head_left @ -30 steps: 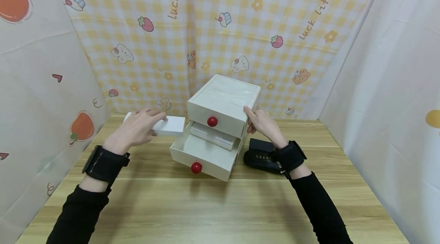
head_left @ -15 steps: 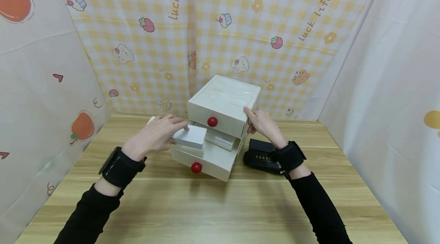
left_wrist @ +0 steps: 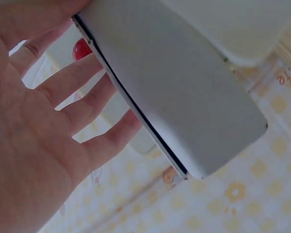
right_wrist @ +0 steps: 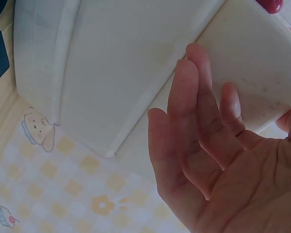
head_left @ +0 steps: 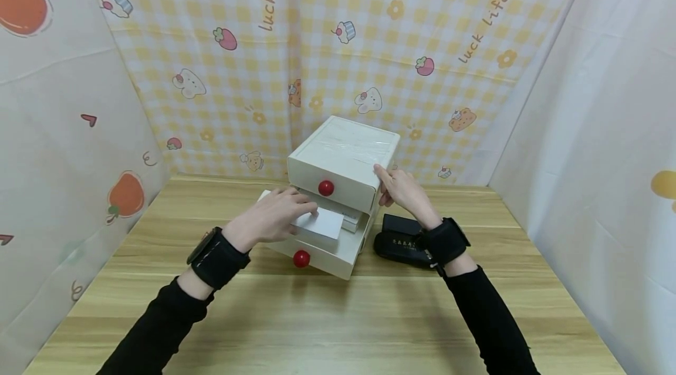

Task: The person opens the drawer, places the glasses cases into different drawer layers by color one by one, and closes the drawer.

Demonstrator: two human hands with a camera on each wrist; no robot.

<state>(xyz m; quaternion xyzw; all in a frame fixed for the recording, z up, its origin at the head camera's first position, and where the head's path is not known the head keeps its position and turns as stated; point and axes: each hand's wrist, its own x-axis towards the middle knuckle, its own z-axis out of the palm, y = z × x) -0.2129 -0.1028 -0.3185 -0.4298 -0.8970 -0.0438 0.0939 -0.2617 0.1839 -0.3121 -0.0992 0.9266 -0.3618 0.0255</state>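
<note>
In the head view, my left hand [head_left: 274, 215] holds a flat white box [head_left: 323, 225] over the pulled-out lower drawer [head_left: 335, 257] of a cream two-drawer cabinet [head_left: 345, 143]. The left wrist view shows the same white box [left_wrist: 174, 92] with a dark seam along its edge, thumb on one side and fingers on the other. Deeper in that drawer lies another white box [head_left: 351, 221], partly covered by the held one. My right hand [head_left: 405, 192] rests its fingertips on the cabinet's right side near the top edge; in the right wrist view its fingers [right_wrist: 182, 90] lie along the cream wall.
Right of the cabinet, a black case with gold lettering [head_left: 401, 247] lies on the wooden table [head_left: 327, 328], a second black item [head_left: 400, 223] behind it. The upper drawer, with its red knob [head_left: 325, 188], is closed. A checked curtain [head_left: 338, 70] hangs behind.
My left hand has carried the white box rightward from beside the cabinet to over the open lower drawer. My right hand and the cabinet have stayed in place.
</note>
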